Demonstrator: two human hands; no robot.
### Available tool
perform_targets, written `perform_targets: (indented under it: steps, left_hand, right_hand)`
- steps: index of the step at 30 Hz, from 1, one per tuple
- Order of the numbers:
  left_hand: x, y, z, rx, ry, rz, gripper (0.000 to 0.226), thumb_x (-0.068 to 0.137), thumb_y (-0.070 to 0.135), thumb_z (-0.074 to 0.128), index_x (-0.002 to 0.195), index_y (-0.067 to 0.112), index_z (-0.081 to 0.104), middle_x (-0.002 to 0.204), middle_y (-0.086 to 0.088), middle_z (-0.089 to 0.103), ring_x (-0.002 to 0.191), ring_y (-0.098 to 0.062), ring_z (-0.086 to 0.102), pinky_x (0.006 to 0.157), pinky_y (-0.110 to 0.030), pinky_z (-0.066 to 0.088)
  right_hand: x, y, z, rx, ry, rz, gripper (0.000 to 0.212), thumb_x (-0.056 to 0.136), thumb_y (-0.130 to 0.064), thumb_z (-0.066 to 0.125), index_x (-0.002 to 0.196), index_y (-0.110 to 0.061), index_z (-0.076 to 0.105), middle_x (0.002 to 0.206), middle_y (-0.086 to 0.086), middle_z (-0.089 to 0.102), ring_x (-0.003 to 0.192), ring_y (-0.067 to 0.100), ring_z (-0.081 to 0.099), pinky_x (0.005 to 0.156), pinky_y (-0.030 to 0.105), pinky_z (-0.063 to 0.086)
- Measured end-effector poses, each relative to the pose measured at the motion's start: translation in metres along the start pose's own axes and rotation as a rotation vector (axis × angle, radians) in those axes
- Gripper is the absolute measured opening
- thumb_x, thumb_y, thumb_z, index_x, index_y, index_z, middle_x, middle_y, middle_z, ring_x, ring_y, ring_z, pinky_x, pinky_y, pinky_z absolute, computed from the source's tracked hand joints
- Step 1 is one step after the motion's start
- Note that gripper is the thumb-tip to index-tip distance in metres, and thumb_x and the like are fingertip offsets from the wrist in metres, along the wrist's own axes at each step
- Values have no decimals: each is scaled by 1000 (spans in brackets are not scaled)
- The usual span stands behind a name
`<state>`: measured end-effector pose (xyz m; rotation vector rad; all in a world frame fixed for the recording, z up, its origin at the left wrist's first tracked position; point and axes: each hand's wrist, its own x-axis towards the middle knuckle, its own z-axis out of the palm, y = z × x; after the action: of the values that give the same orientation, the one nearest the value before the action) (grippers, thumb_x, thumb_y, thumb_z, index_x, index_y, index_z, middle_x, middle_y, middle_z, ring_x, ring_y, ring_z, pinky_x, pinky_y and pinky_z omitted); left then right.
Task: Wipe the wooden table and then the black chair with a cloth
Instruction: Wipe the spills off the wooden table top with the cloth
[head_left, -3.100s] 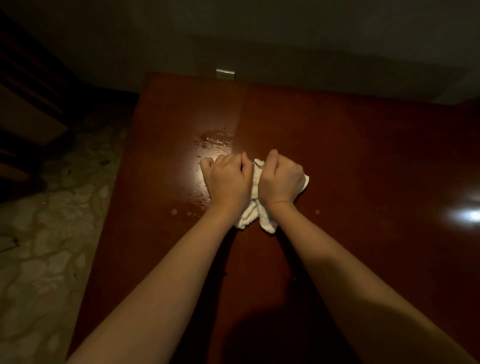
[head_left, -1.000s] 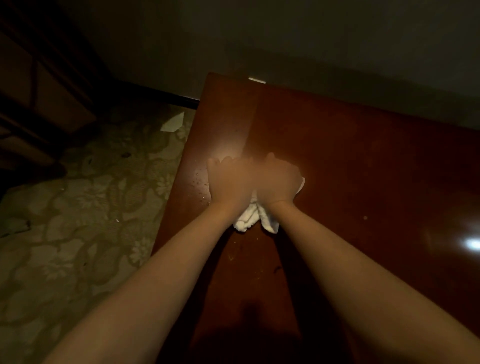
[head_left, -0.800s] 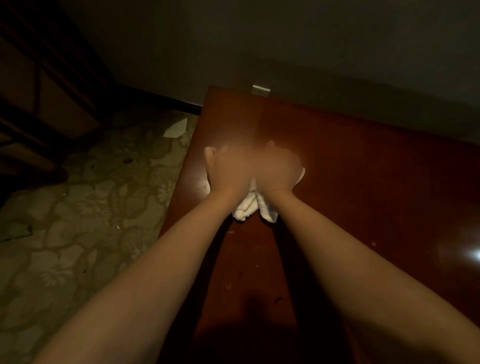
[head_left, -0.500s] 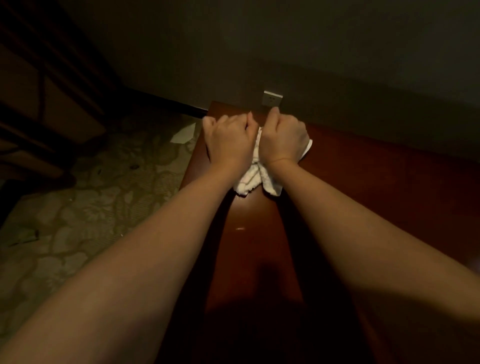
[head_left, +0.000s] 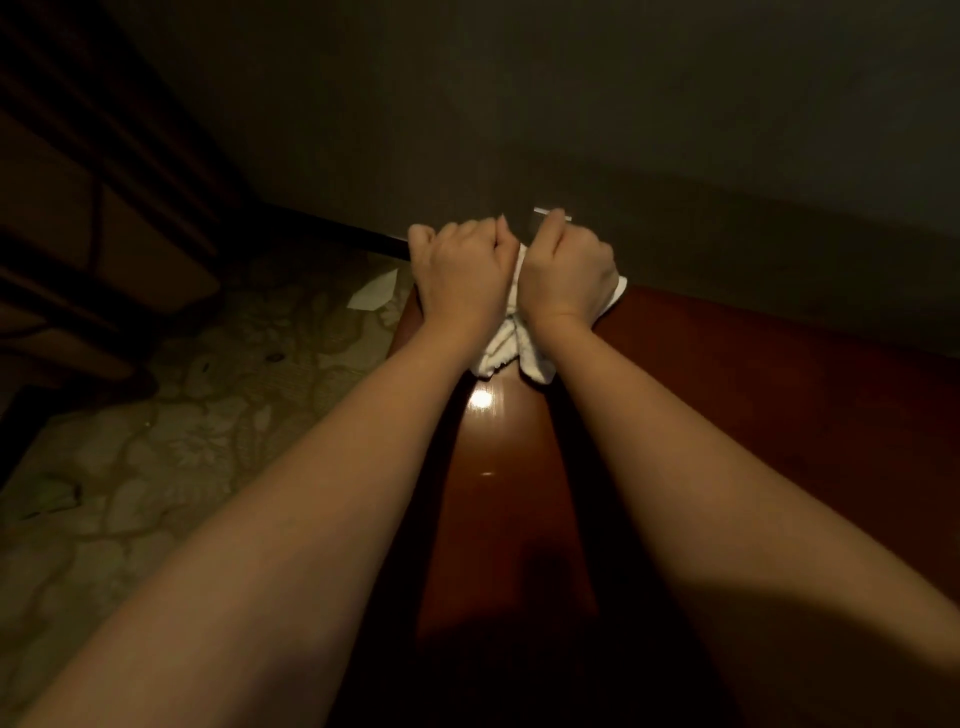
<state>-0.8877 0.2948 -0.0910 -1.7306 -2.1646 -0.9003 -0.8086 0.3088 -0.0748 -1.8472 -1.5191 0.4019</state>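
Observation:
A white cloth (head_left: 511, 353) lies bunched on the glossy reddish-brown wooden table (head_left: 753, 415), at its far left corner by the wall. My left hand (head_left: 460, 280) and my right hand (head_left: 569, 275) sit side by side on the cloth, fingers curled round it, pressing it onto the tabletop. Cloth ends stick out below my wrists and to the right of my right hand. The black chair is not in view.
A wall runs right behind the table, with a small white wall plate (head_left: 551, 214) just past my right hand. Patterned floor (head_left: 156, 467) lies left of the table, with a scrap of paper (head_left: 374, 293) on it. Dark wooden furniture (head_left: 78, 234) stands at far left.
Both hands have pushed the cloth away from me along the table's left side, from mid-table to the far corner at the wall.

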Motion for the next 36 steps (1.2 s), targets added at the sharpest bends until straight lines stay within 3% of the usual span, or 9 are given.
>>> perform_targets:
  steps: [8, 11, 16, 22, 28, 31, 33, 36]
  left_hand:
    - [-89, -25, -69, -90, -81, 9, 38, 91, 20, 40, 56, 13, 54, 51, 0, 51, 52, -19, 48, 68, -32, 26]
    - [-122, -37, -96, -122, -103, -39, 38, 91, 20, 38, 55, 14, 50, 50, 1, 49, 51, -16, 44, 67, -30, 24]
    - [-148, -45, -118, -133, -109, -84, 38, 89, 19, 40, 53, 14, 51, 49, 2, 49, 50, -15, 45, 67, -29, 23]
    - [-137, -50, -113, -182, -149, -93, 40, 88, 22, 39, 52, 14, 53, 50, 2, 53, 52, -17, 47, 67, -29, 21]
    - [-84, -57, -85, -166, -180, -163, 47, 91, 29, 30, 58, 12, 59, 55, -1, 57, 58, -19, 50, 72, -33, 24]
    - [-46, -59, -66, -177, -202, -199, 51, 91, 33, 23, 64, 13, 62, 59, -1, 58, 62, -18, 50, 75, -35, 29]
    - [-23, -59, -53, -169, -183, -233, 51, 92, 32, 25, 65, 13, 63, 62, -4, 61, 65, -20, 53, 77, -36, 30]
    - [5, -61, -32, -153, -172, -262, 45, 94, 27, 32, 68, 11, 65, 68, -7, 65, 69, -23, 57, 79, -37, 30]
  right_hand:
    - [-115, -3, -31, 31, 22, -25, 56, 89, -32, 25, 58, -6, 64, 57, 14, 62, 53, 30, 56, 53, 27, 27]
    - [-155, -8, -42, 24, 44, -32, 44, 86, -19, 40, 51, -6, 62, 50, 11, 60, 46, 29, 54, 54, 23, 27]
    - [-189, -11, -48, 4, -18, 15, 49, 88, -25, 32, 51, -4, 57, 51, 13, 58, 49, 31, 52, 54, 27, 24]
    - [-178, -14, -43, -10, -55, 25, 45, 87, -30, 28, 50, -13, 48, 52, 14, 56, 50, 32, 51, 52, 30, 20]
    - [-125, -31, -16, 10, -92, 8, 50, 89, -33, 26, 53, -10, 54, 58, 15, 59, 56, 31, 54, 54, 29, 21]
    - [-89, -41, 0, -42, -110, -12, 53, 96, -30, 32, 69, -3, 68, 65, 12, 61, 63, 29, 55, 57, 28, 21]
    - [-62, -47, 12, -81, -116, -25, 48, 98, -29, 35, 82, -2, 71, 81, 17, 69, 78, 34, 61, 60, 29, 25]
    - [-30, -52, 32, -82, -112, -31, 47, 98, -31, 34, 84, -5, 71, 87, 17, 69, 86, 34, 62, 65, 33, 35]
